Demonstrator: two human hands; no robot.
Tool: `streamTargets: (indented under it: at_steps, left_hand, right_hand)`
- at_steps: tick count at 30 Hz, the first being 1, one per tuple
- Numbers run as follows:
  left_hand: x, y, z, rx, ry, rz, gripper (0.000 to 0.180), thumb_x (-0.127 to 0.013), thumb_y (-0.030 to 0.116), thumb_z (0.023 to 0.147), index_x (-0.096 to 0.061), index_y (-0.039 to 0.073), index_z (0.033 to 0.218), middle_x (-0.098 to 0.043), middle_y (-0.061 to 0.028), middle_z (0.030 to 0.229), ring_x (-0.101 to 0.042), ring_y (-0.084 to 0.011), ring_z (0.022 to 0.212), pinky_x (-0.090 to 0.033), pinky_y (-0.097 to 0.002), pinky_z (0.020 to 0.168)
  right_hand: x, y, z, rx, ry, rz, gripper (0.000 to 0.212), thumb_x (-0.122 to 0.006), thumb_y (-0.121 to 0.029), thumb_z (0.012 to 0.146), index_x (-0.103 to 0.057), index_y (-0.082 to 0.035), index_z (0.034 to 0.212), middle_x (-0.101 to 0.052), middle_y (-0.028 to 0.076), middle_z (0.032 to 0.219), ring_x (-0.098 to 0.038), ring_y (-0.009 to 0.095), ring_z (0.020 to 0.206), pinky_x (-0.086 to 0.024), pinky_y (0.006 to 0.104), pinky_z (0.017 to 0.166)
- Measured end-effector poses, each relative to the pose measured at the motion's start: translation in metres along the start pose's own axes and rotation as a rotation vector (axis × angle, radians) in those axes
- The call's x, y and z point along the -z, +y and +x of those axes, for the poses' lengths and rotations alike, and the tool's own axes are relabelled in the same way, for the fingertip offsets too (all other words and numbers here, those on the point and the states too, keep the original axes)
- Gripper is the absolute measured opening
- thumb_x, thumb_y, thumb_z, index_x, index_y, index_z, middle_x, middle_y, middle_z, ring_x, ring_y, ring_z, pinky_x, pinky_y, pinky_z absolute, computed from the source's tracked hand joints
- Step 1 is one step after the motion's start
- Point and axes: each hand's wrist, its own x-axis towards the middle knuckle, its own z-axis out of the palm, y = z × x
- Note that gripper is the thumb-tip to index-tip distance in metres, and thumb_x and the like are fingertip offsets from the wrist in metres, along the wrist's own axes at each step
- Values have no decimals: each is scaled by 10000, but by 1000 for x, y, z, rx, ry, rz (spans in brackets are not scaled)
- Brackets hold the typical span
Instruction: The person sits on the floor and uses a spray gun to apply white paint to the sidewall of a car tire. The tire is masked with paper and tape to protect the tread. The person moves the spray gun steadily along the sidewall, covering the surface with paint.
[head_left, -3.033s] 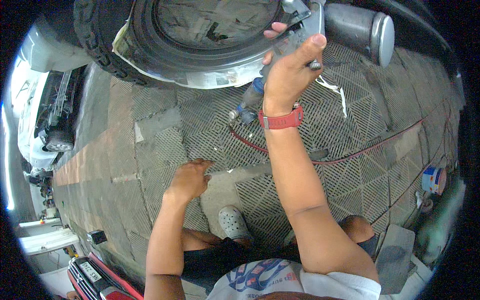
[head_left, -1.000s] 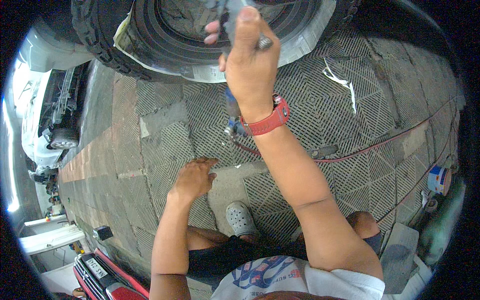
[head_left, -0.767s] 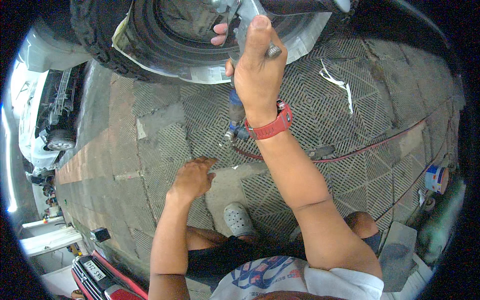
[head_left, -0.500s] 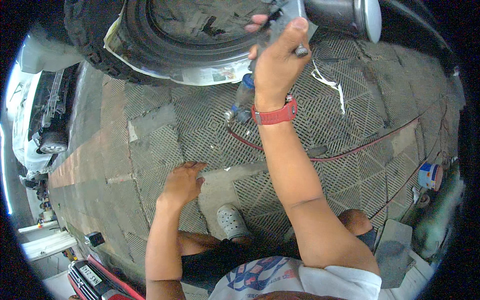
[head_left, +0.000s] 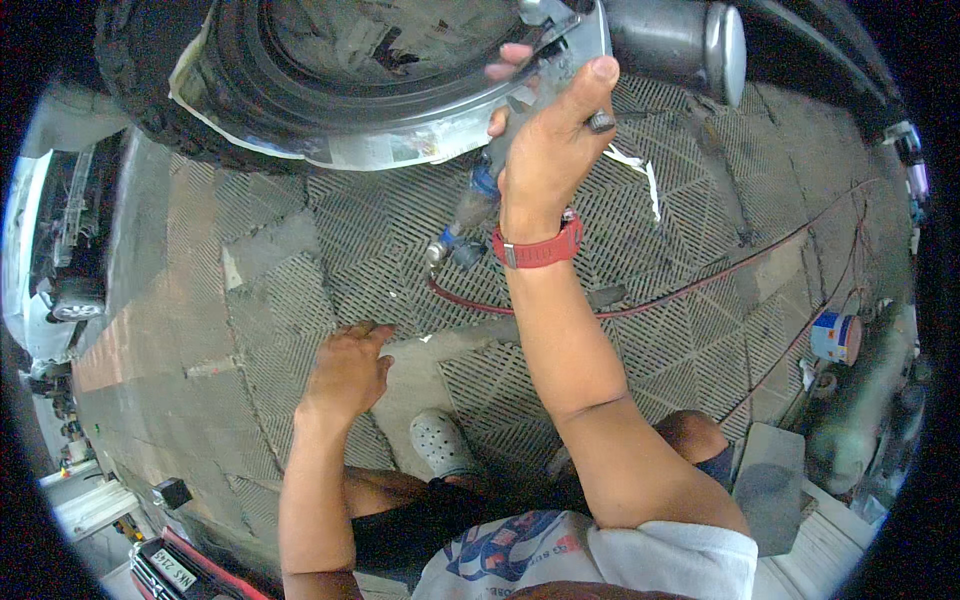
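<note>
My right hand (head_left: 555,130), with a red watch at the wrist, is raised at the upper middle and wrapped round the grip of a grey spray gun (head_left: 545,85). Below the grip hangs a clear fitting with blue rings (head_left: 472,205), joined to a dark red hose (head_left: 480,305). To the gun's right is a dark grey cylinder (head_left: 665,45) with a pale rim, and I cannot tell whether it is joined to the gun. My left hand (head_left: 348,372) hovers lower left, open, fingers extended and holding nothing. The gun's front is partly hidden by my right hand.
A large tyre (head_left: 150,110) with pale masking paper (head_left: 390,150) along it stands at the top. The hose crosses the ribbed mat floor (head_left: 400,250). A white strip (head_left: 650,180) lies by the wheel. A small bucket (head_left: 835,338) and a grey board (head_left: 770,480) are right.
The whole view has shifted slightly, so most things sit a little further left. My right hand still grips the spray gun, and my left hand remains empty.
</note>
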Motion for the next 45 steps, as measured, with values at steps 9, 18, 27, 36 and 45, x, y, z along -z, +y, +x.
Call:
streamTargets:
  at_steps: [9,18,27,36,45]
  left_hand:
    - [14,5,46,-126,75,-87,402,-747,168,931,-745,104,1328,-762,-170,1228,-731,-368,1149,-573,-493,1023]
    - [23,-16,141,-169,-34,-218,534,-709,218,954,-675,102,1474,-685,-212,1462,-658,-412,1342,-525,-530,1150]
    - [17,-20,178,-222,-185,-277,553,-662,220,976,-647,153,1524,-676,-205,1488,-644,-405,1375,-510,-518,1182]
    - [36,-32,179,-246,-206,-300,584,-702,251,966,-639,188,1543,-677,-199,1492,-642,-404,1380,-509,-516,1185]
    - [21,-42,184,-207,-175,-302,570,-724,238,927,-665,174,1491,-702,-212,1444,-680,-401,1330,-543,-515,1137]
  right_hand:
    - [16,-10,17,12,126,-295,675,-373,-612,1171,-648,4,1165,-751,131,884,-736,197,699,-524,291,434]
    - [17,11,-14,-209,-23,-762,594,-410,-549,1180,-655,-8,1214,-759,101,929,-750,181,744,-493,293,440]
    - [-26,-17,26,374,-4,-952,547,-501,-444,1181,-675,43,1005,-696,96,753,-654,184,620,-529,358,621]
    - [-30,8,1,121,-54,-1097,539,-518,-447,1174,-700,46,1056,-704,89,744,-666,177,612,-521,351,584]
    - [-49,55,-61,-328,-252,-926,567,-478,-498,1172,-683,11,1027,-749,118,775,-685,177,562,-474,338,406]
